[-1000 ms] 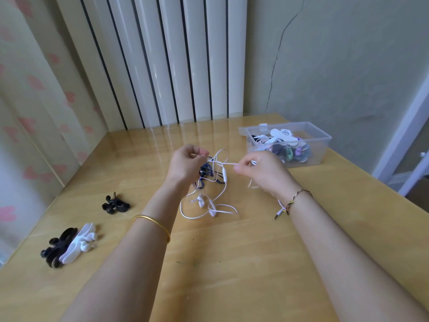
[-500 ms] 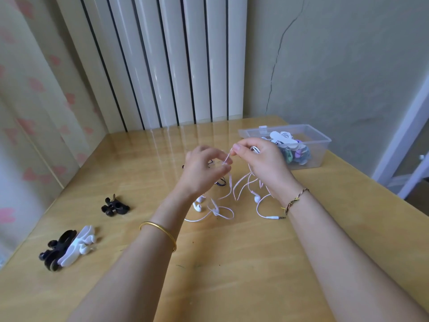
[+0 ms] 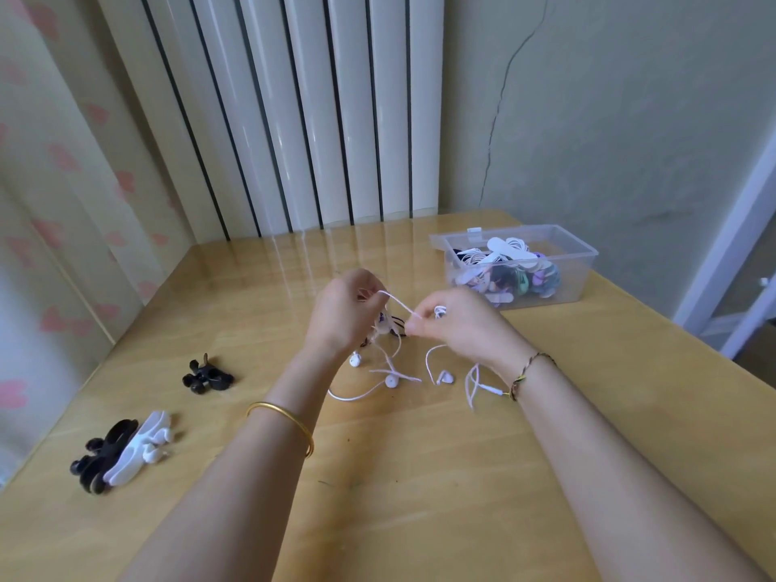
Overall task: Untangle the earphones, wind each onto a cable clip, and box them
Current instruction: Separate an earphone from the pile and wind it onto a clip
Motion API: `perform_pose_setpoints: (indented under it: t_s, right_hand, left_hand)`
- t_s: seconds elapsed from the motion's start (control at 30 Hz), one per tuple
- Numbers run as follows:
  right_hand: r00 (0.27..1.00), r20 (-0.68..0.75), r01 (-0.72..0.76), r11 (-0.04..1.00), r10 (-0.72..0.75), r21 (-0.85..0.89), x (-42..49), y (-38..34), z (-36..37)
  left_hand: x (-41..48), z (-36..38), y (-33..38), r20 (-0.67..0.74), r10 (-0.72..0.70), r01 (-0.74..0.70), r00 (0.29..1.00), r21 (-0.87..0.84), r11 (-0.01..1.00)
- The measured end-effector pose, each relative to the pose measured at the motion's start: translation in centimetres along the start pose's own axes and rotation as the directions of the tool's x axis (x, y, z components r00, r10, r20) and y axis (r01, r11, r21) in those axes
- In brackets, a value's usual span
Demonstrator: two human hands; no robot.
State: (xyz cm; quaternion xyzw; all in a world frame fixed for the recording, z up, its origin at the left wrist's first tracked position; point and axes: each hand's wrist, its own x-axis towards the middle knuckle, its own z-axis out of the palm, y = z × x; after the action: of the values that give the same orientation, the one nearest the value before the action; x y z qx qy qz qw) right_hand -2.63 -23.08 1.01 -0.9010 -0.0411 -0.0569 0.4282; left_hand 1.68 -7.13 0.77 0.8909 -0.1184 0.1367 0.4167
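Note:
Above the middle of the wooden table (image 3: 420,497), my left hand (image 3: 346,312) and my right hand (image 3: 455,325) each pinch the white earphone cable (image 3: 399,304), which runs taut between them. Its loose loops, earbuds (image 3: 391,381) and plug (image 3: 489,388) trail onto the table below. A dark earphone cable (image 3: 397,329) is tangled with it behind my left hand. A clear plastic box (image 3: 558,283) at the right rear holds several wound earphones. Loose cable clips lie at the left: a black and a white one (image 3: 126,451), and a small black one (image 3: 208,373).
A white ribbed radiator (image 3: 294,111) and a cracked wall stand behind the table. A patterned curtain (image 3: 50,203) hangs along the left edge. The box lid (image 3: 470,237) lies behind the box.
Both hands came together, then drew slightly apart with the white cable stretched between them. More white cable, an earbud and the plug now lie free on the table under my right hand.

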Motion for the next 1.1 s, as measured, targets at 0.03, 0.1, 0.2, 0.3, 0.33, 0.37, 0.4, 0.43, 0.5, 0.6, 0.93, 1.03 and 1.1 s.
perform_pose_setpoints:
  t_s: [0.03, 0.1, 0.2, 0.3, 0.33, 0.37, 0.4, 0.43, 0.5, 0.6, 0.93, 1.03, 1.1]
  right_hand:
    - [0.998, -0.055, 0.046, 0.989, -0.038, 0.144, -0.1, -0.4, 0.0]
    - [0.973, -0.214, 0.160, 0.925, -0.089, 0.344, -0.2, -1.0, -0.5]
    - [0.957, -0.288, 0.184, 0.845, -0.036, 0.502, -0.2, -1.5, -0.8]
    - [0.988, -0.147, 0.079, 0.633, 0.055, 0.770, -0.1, -1.3, -0.7]
    - [0.991, -0.109, 0.049, 0.571, 0.072, 0.820, -0.1, -1.1, -0.7]
    - [0.991, -0.097, 0.031, 0.537, 0.094, 0.843, -0.1, -0.9, -0.8]
    - [0.988, -0.096, 0.021, 0.516, 0.119, 0.856, 0.0, -0.6, -0.8]
    - [0.985, -0.100, 0.018, 0.494, 0.140, 0.869, 0.0, -0.4, -0.9]
    - [0.980, -0.089, 0.003, 0.441, 0.175, 0.898, 0.1, 0.0, -1.1]
    - [0.982, -0.029, -0.037, 0.337, 0.187, 0.941, 0.2, 0.4, -1.5]
    - [0.975, 0.065, -0.135, 0.337, 0.213, 0.932, 0.5, 1.0, -1.1]
    - [0.958, 0.074, -0.164, 0.316, 0.278, 0.935, 0.7, 1.5, -1.1]
    - [0.946, 0.061, -0.161, 0.297, 0.318, 0.941, 0.8, 1.9, -1.1]
  left_hand:
    - [0.0, 0.0, -0.2, 0.011, 0.008, -0.008, 1.000, 0.007, 1.000]
    - [0.0, 0.2, -0.5, 0.059, 0.010, -0.009, 0.998, -0.014, 1.000]
    - [-0.2, 0.3, -0.5, 0.118, 0.026, -0.018, 0.993, -0.070, 0.997]
    - [-0.3, 0.0, 0.2, 0.145, 0.013, 0.012, 0.989, -0.167, 0.986]
    - [-0.3, -0.1, 0.3, 0.156, -0.010, 0.044, 0.988, -0.218, 0.975]
    - [-0.4, -0.3, 0.3, 0.168, -0.032, 0.076, 0.985, -0.265, 0.961]
    - [-0.4, -0.4, 0.2, 0.180, -0.052, 0.106, 0.982, -0.303, 0.947]
    - [-0.5, -0.5, 0.1, 0.194, -0.069, 0.132, 0.979, -0.338, 0.932]
    - [-0.5, -0.5, -0.2, 0.228, -0.105, 0.197, 0.968, -0.427, 0.883]
    - [-0.4, -0.5, 0.0, 0.254, -0.186, 0.300, 0.949, -0.549, 0.780]
    - [-0.4, -0.6, 2.0, 0.444, -0.322, 0.527, 0.836, -0.815, 0.243]
    - [-0.3, -0.5, 1.8, 0.412, -0.311, 0.486, 0.857, -0.846, 0.219]
    - [-0.3, -0.4, 1.7, 0.402, -0.297, 0.473, 0.866, -0.851, 0.229]
